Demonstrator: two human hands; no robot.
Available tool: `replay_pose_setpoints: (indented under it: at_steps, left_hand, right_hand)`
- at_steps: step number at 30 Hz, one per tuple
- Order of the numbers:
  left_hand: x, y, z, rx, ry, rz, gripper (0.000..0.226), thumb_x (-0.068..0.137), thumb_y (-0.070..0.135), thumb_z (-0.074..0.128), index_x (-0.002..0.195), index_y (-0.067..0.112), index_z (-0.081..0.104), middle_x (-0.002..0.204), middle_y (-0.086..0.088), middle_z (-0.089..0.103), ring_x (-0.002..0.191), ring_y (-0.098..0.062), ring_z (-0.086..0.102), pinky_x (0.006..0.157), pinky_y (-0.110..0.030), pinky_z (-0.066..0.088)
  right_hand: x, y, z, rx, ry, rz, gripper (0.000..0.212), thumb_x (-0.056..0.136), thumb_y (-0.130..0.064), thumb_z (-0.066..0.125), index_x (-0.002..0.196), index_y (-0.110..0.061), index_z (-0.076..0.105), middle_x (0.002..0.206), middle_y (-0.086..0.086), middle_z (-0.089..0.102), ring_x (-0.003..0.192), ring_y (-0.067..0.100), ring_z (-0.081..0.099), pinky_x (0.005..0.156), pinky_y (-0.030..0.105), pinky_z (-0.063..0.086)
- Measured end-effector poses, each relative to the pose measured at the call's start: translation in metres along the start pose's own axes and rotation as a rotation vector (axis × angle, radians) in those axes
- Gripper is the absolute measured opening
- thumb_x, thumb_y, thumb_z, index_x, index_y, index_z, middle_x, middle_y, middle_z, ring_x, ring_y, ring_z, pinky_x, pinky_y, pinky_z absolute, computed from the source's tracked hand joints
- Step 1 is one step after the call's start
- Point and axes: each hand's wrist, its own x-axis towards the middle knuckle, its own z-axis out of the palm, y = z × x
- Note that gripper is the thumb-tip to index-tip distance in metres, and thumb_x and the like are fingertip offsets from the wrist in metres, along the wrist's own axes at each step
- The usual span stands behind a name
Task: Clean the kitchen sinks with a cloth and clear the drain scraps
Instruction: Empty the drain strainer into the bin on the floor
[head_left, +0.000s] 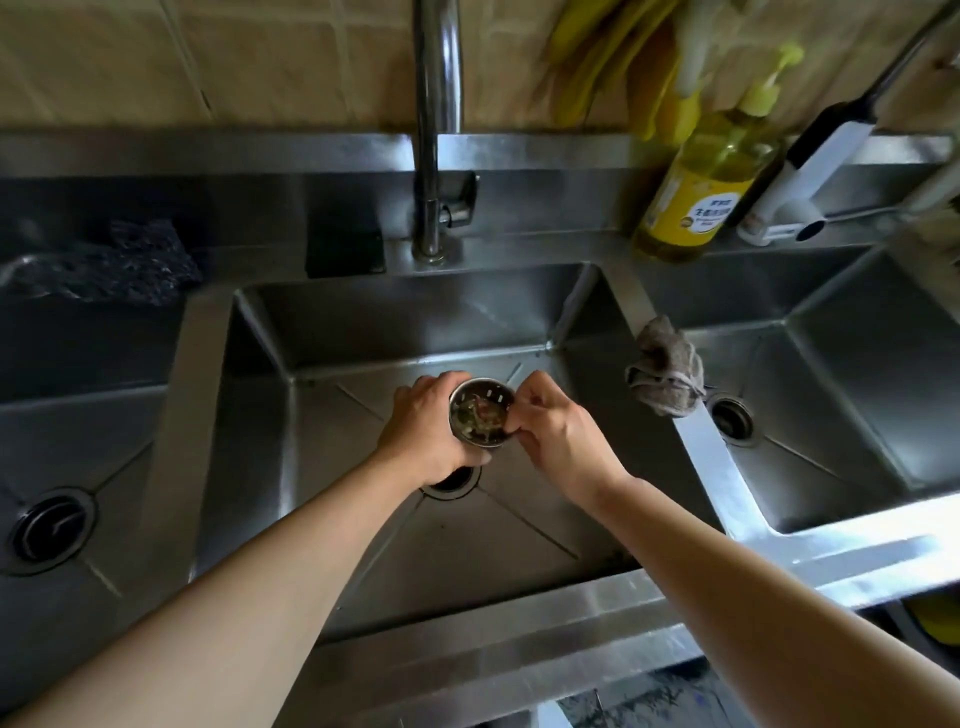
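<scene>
1. So far, the drain-clearing part looks under way rather than finished: the strainer basket (480, 413) is lifted out of the middle sink (415, 322), and its drain opening (452, 480) sits uncovered just below the hands.
2. The basket holds greenish-brown scraps (478, 415), so by my judgement they are not yet emptied out.
3. The left hand (423, 428) is curled round the basket's left side, holding it above the sink floor.
4. The right hand (550, 431) is at the basket's right rim with its fingers bent, seemingly pinching the rim or a scrap there; which of the two I cannot tell.
5. The basket therefore sits between the two hands, touching both.
6. The cloth (667, 371) lies bunched on the divider between the middle and right sinks, well apart from both hands, so the wiping appears not to be in hand now.
7. The left sink's drain (49, 530) and the right sink's drain (732, 418) have their fittings in place; whether they hold scraps is too dark to tell.
</scene>
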Motion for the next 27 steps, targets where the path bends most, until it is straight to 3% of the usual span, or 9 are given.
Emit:
replay_pose_setpoints:
  at_steps: [5,10,12,16,21,27]
  left_hand:
    - [-0.012,0.029,-0.005,0.030,0.066,0.121,0.088,0.055,0.034,0.088,0.131,0.022,0.046,0.127,0.001,0.050,0.122,-0.021,0.036,0.100,-0.031,0.034]
    - [-0.021,0.055,-0.007,0.030,0.116,0.183,0.074,0.058,0.035,0.086,0.122,0.023,0.051,0.118,0.003,0.053,0.113,-0.019,0.041,0.090,-0.028,0.035]
    - [-0.024,0.066,-0.005,0.018,0.115,0.187,0.073,0.058,0.035,0.086,0.120,0.022,0.052,0.115,0.004,0.052,0.111,-0.018,0.042,0.089,-0.027,0.036]
    - [-0.027,0.086,0.003,-0.031,0.102,0.198,0.071,0.057,0.030,0.087,0.118,0.020,0.052,0.108,0.008,0.049,0.107,-0.015,0.049,0.089,-0.028,0.043]
    - [-0.030,0.107,0.015,-0.148,0.047,0.160,0.067,0.057,0.015,0.087,0.115,0.021,0.055,0.108,0.004,0.060,0.097,-0.015,0.058,0.084,-0.027,0.047]
    - [-0.036,0.129,0.028,-0.182,0.013,0.181,0.064,0.062,0.002,0.078,0.118,0.023,0.056,0.111,0.002,0.062,0.105,-0.013,0.056,0.085,-0.023,0.042]
  right_hand:
    - [-0.014,-0.002,-0.024,0.067,0.124,0.039,0.017,0.068,0.007,0.064,0.080,-0.005,0.064,0.094,0.009,0.050,0.073,0.028,0.057,0.060,0.046,0.052]
    - [-0.026,-0.004,-0.046,0.186,0.287,0.167,0.042,0.063,0.002,0.076,0.101,-0.006,0.062,0.107,-0.001,0.047,0.090,0.014,0.054,0.080,0.027,0.051]
    - [-0.032,-0.001,-0.054,0.261,0.267,0.252,0.058,0.064,-0.005,0.081,0.116,-0.009,0.057,0.115,0.000,0.049,0.096,0.009,0.054,0.085,0.024,0.050]
    - [-0.040,0.011,-0.060,0.394,0.182,0.322,0.082,0.059,-0.010,0.086,0.131,-0.010,0.048,0.122,0.003,0.060,0.111,0.014,0.058,0.097,0.035,0.049]
    - [-0.049,0.027,-0.079,0.629,0.157,0.426,0.086,0.048,-0.009,0.091,0.124,-0.019,0.052,0.118,-0.002,0.064,0.112,0.013,0.059,0.102,0.040,0.046]
    - [-0.067,0.039,-0.110,0.765,0.127,0.395,0.078,0.053,0.003,0.087,0.118,-0.018,0.051,0.114,0.001,0.064,0.110,0.014,0.060,0.102,0.035,0.046]
